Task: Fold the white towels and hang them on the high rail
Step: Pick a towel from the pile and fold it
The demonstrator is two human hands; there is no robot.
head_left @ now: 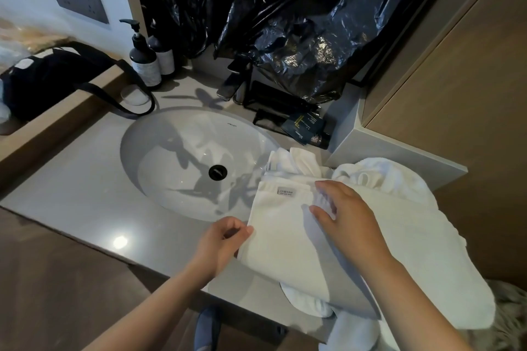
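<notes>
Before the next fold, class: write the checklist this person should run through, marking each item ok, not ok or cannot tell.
1. Left hand grips the towel's near corner: ok.
2. Right hand rests flat on the towel: ok.
3. Towel lies fully on the countertop: not ok, one corner overhangs the sink.
4. Other towels clear of it: not ok, crumpled ones touch its far edge.
5. High rail within reach: cannot tell, out of view.

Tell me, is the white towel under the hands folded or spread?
Folded, at least partly: the towel shows stacked layers near its label; the left hand pinches its edge.
</notes>
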